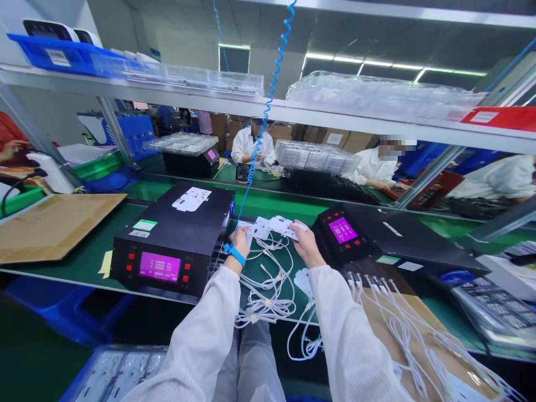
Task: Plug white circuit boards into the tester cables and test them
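Note:
My left hand (240, 243), with a blue strap at the wrist, has its fingers closed on the edge of a white circuit board (246, 226). My right hand (306, 243) pinches the right end of another white circuit board (280, 224). Between the two hands lies one more white board (262, 228), touching or overlapping its neighbours. Beneath them, bundled white cables (268, 301) with small ties spread over the green mat. Beside my right forearm rests a further white board (304, 282), with a cable plug close to its lower edge.
Black boxes with purple screens stand left (176, 234) and right (360, 229), a white board (191, 199) atop the left one. White cables (397, 324) hang over brown cardboard at right. A coiled blue cord (276, 72) drops past a shelf (176, 89). Co-workers sit opposite.

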### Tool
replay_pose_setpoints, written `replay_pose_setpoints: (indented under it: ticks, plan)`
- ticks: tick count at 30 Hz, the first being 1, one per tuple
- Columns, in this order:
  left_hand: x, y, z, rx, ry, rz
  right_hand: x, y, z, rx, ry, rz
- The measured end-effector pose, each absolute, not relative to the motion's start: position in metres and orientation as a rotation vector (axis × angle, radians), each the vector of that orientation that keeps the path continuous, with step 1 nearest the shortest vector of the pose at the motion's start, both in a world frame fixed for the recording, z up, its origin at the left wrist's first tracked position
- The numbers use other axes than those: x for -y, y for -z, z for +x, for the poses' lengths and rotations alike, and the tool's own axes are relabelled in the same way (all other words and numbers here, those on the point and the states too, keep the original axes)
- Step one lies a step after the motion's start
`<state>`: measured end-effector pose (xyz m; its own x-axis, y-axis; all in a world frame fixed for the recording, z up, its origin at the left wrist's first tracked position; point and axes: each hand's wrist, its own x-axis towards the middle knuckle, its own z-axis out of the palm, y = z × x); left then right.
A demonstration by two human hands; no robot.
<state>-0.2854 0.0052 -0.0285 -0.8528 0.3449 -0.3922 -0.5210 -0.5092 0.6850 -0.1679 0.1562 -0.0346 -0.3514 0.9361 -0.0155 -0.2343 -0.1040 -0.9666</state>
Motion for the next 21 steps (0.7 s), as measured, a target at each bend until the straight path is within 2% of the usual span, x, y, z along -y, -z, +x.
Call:
replay_pose_setpoints:
  ticks: [4,10,14,21]
  plan:
    - [0.005,0.022,-0.271,-1.272,-2.276,-0.239,-0.154,0.026,-0.168,1.307,-1.341,-0.832]
    - [0.031,0.003,-0.249,-1.362,-2.174,0.196,-0.153,-0.001,-0.181,1.845,-0.749,-0.434]
    - [0.041,-0.008,-0.244,-1.475,-2.109,0.420,-0.143,-0.016,-0.192,2.091,-0.635,-0.255]
    - [0.052,-0.020,-0.233,-1.578,-2.156,0.685,-0.094,-0.012,-0.163,2.080,-0.662,-0.038]
